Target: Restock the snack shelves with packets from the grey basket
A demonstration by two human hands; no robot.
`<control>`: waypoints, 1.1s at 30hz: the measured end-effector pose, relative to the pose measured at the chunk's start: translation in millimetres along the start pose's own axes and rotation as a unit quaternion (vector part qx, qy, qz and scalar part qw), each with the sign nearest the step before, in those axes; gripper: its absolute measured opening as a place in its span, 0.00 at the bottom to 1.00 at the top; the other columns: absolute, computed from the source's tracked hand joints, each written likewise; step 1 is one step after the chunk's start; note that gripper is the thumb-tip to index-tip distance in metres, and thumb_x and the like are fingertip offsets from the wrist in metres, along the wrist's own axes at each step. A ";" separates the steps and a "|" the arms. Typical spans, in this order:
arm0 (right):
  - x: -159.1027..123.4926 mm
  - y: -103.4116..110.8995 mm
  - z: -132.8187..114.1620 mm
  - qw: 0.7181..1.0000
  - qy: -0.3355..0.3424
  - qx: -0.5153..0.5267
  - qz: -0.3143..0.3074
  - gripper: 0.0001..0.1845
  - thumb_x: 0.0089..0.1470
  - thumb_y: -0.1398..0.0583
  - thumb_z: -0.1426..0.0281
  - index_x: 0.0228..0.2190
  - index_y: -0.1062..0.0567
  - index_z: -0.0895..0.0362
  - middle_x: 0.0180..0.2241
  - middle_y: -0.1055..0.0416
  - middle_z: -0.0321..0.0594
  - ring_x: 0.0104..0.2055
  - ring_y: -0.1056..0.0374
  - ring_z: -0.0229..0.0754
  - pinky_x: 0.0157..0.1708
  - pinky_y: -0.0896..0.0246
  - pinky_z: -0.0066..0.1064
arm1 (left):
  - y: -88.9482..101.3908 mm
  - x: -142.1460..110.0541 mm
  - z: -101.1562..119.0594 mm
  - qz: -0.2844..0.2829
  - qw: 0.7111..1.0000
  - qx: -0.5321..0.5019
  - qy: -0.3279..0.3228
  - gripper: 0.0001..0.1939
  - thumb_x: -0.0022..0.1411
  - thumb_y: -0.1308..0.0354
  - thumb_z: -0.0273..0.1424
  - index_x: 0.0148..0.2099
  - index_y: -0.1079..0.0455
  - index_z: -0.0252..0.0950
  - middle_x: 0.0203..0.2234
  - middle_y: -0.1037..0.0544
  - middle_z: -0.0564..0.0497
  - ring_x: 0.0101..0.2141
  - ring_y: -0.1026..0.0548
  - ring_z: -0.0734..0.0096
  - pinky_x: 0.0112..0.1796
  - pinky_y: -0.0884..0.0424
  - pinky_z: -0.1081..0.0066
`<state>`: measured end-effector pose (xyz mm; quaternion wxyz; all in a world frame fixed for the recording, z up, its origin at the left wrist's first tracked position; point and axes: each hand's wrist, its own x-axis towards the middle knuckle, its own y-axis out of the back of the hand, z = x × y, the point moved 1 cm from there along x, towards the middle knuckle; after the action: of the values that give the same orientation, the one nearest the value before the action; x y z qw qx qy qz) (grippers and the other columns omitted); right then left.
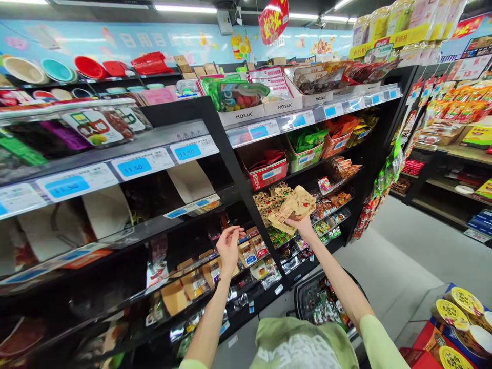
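My right hand [302,226] grips a brown paper snack packet [294,207] by its lower edge, in front of the middle shelf of the right-hand rack. More brown snack packets [265,201] like it lie in a heap just behind and to the left. My left hand [229,246] hangs in the air left of the black shelf post, its fingers loosely bent and apart with nothing seen in them. Below and behind it are small packets in cardboard boxes [248,253]. A dark shopping basket [302,297] holding several shiny packets is on the floor beneath my right forearm.
A black shelf post [246,189] divides the two racks. Red [269,171] and green bins [307,156] of packets sit on the shelf above. Hanging snack strips [378,182] line the rack's right end. Tubs with yellow lids [453,315] stand at the lower right.
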<state>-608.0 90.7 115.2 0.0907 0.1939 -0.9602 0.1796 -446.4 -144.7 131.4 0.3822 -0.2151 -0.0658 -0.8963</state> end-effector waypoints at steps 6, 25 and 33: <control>-16.7 -12.2 -33.4 0.968 -0.165 0.063 -0.176 0.36 0.35 0.23 0.66 0.49 0.22 0.54 0.47 0.17 0.45 0.51 0.21 0.56 0.53 0.24 0.47 | -23.7 -34.6 32.3 -0.197 0.968 -0.046 0.145 0.24 0.63 0.35 0.49 0.53 0.25 0.37 0.45 0.19 0.41 0.42 0.18 0.56 0.32 0.18 0.66; 62.9 -37.4 -34.9 0.956 -0.203 -0.126 -0.168 0.21 0.55 0.32 0.54 0.39 0.17 0.59 0.40 0.16 0.47 0.41 0.20 0.48 0.45 0.24 0.37 | -112.3 -65.4 34.3 -0.133 0.937 -0.183 0.267 0.49 0.64 0.34 0.44 0.76 0.60 0.54 0.66 0.32 0.41 0.36 0.16 0.65 0.32 0.18 0.70; 124.3 -38.9 -40.8 0.945 -0.112 -0.280 -0.125 0.20 0.42 0.25 0.54 0.23 0.20 0.57 0.27 0.21 0.40 0.35 0.24 0.47 0.38 0.29 0.34 | -135.6 -32.0 27.8 -0.123 0.936 -0.196 0.266 0.41 0.67 0.40 0.42 0.74 0.56 0.52 0.61 0.27 0.43 0.36 0.16 0.66 0.35 0.20 0.68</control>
<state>-701.0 30.5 195.1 0.0550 0.2979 -0.9438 -0.1322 -514.1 -21.0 148.8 0.2228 -0.0301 0.1892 -0.9558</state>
